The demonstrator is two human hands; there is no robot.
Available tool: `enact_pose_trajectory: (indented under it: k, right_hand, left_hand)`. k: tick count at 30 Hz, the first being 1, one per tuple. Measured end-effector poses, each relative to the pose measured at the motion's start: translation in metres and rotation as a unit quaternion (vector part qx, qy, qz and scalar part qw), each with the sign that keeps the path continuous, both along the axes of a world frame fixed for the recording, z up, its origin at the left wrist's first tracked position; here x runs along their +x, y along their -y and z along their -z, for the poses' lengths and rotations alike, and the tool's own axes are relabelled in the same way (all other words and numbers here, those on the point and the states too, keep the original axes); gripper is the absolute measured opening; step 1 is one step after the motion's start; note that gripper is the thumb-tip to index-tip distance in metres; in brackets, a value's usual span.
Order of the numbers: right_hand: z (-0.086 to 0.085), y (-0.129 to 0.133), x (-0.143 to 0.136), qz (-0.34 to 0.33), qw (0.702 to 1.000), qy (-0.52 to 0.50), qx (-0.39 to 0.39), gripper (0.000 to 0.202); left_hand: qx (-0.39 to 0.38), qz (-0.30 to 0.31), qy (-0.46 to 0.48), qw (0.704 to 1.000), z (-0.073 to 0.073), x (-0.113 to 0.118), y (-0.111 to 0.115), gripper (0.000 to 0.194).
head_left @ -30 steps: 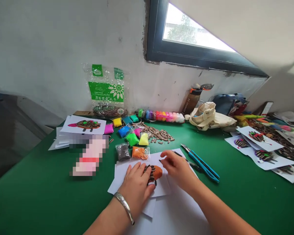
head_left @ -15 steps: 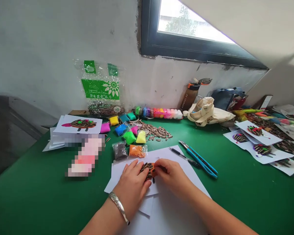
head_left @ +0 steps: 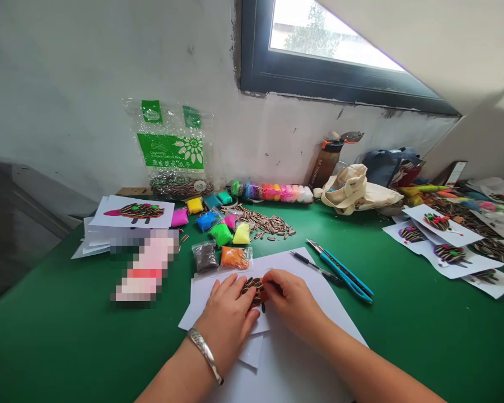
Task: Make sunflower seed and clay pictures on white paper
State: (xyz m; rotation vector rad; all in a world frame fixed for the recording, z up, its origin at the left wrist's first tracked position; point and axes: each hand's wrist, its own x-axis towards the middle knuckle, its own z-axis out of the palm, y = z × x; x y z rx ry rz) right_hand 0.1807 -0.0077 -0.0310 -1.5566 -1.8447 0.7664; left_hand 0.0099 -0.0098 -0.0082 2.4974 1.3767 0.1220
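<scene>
Orange clay covered with dark striped seeds (head_left: 252,285) lies on white paper (head_left: 199,294) at the lower middle. My left hand (head_left: 229,308), with a silver bracelet at the wrist, rests on the paper, fingers spread and their tips on the left side of the seeds. At the clay's right edge, the fingers of my right hand (head_left: 292,296) are pinched together; what they hold, if anything, is hidden. Small bags of black clay (head_left: 205,258) and orange clay (head_left: 235,258) sit just behind the paper.
A pen (head_left: 315,266) and a blue cutter (head_left: 344,274) lie right of my hands. Behind are loose seeds (head_left: 269,221), colored clay bags (head_left: 221,234) and a seed bag (head_left: 172,154). Finished-looking seed pictures lie left (head_left: 140,211) and right (head_left: 443,224). A bottle (head_left: 327,163) stands against the wall.
My right hand has shifted very slightly left at the clay's edge. My left hand stays on the paper, and the view has moved slightly.
</scene>
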Motion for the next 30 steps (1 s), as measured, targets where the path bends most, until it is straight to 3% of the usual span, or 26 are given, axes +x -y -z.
enact_pose_trajectory:
  k: [10, 18, 30]
  right_hand:
    - [0.001, 0.0, -0.008, 0.007, 0.996, 0.094, 0.003, 0.016]
    - [-0.003, 0.002, 0.003, 0.012, 0.999, 0.032, 0.005, 0.012]
    - [0.003, 0.001, 0.002, -0.009, 0.991, 0.127, 0.032, 0.018]
  left_hand:
    - [-0.022, -0.002, -0.024, 0.999, -0.003, 0.002, -0.001, 0.04]
    - [-0.038, -0.01, -0.043, 0.998, -0.004, 0.002, 0.001, 0.041]
    - [-0.022, -0.016, -0.025, 0.999, -0.002, 0.003, 0.0, 0.039]
